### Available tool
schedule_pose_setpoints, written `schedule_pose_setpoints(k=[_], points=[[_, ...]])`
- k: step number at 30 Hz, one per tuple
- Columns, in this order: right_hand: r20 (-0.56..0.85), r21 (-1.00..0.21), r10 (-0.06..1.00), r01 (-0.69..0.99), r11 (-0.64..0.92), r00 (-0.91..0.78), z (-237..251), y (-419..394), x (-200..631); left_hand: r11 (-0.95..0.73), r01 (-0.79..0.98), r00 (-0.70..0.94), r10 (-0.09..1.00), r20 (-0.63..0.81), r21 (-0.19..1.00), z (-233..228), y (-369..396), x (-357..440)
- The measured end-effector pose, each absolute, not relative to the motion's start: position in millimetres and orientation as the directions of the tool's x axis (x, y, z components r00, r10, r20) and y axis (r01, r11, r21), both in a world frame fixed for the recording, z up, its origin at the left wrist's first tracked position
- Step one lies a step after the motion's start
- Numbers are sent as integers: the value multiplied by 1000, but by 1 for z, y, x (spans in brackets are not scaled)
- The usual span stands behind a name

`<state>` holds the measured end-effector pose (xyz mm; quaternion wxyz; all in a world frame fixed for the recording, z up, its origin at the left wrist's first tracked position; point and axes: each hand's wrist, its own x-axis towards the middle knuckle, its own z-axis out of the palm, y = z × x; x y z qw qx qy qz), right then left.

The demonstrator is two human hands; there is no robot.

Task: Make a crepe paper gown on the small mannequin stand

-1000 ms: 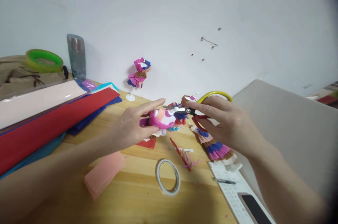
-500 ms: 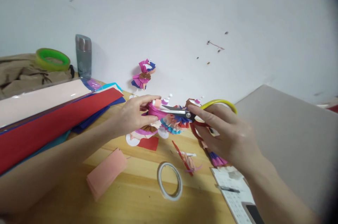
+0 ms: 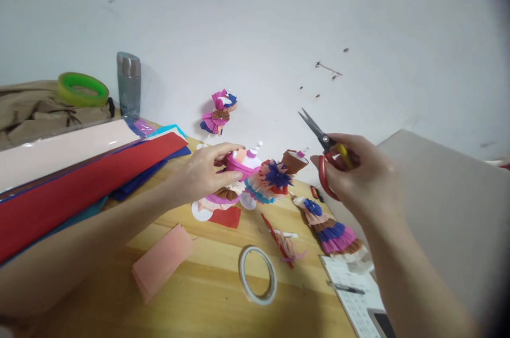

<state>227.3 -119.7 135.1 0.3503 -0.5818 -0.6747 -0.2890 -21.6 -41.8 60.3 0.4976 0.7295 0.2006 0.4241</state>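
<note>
My left hand (image 3: 201, 172) is closed on a paper craft figure (image 3: 246, 165) with a magenta crepe band, a pale peach strip and a white bead on a pin at its top. My right hand (image 3: 364, 170) grips scissors (image 3: 325, 138) with one red and one yellow handle. Their blades point up and left, slightly apart, clear of the paper. Between the hands stands another figure (image 3: 278, 173) in frilled paper with a blue flower. Part of the held figure is hidden behind my left fingers.
A tape roll (image 3: 274, 282), folded pink paper (image 3: 163, 261) and paper scraps (image 3: 285, 242) lie on the wooden table. Coloured sheets (image 3: 99, 170) and a bottle (image 3: 129, 85) are left. A ruffled paper dress (image 3: 329, 229) and a notebook (image 3: 342, 279) lie right.
The scissors have moved away from the magenta paper, to the right, and swung to point upward. My left hand stays on the figure. The ruffled dress at right is now uncovered.
</note>
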Motion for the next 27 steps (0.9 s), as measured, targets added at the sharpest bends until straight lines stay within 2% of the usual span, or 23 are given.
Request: schedule_pose_setpoints(k=[3, 7, 11, 14, 18, 23, 27], points=[[748, -110, 659, 994, 5, 80, 134, -98, 244, -439, -118, 555, 715, 426, 891, 61, -41, -22], [706, -163, 678, 978, -127, 205, 133, -77, 255, -453, -86, 549, 722, 421, 888, 63, -40, -23], [636, -191, 744, 976, -104, 203, 134, -68, 256, -456, -79, 527, 736, 425, 887, 62, -36, -24], [588, -261, 775, 961, -88, 230, 135, -64, 255, -459, -71, 522, 740, 426, 885, 62, -35, -23], [649, -323, 722, 946, -25, 240, 145, -50, 256, -444, -61, 502, 761, 412, 894, 65, -34, -22], [788, -283, 593, 953, 110, 166, 156, -11, 255, -396, -58, 513, 776, 367, 917, 63, -32, -22], [769, -296, 623, 944, 147, 144, 143, 27, 243, -365, -94, 543, 761, 355, 926, 61, -32, -23]])
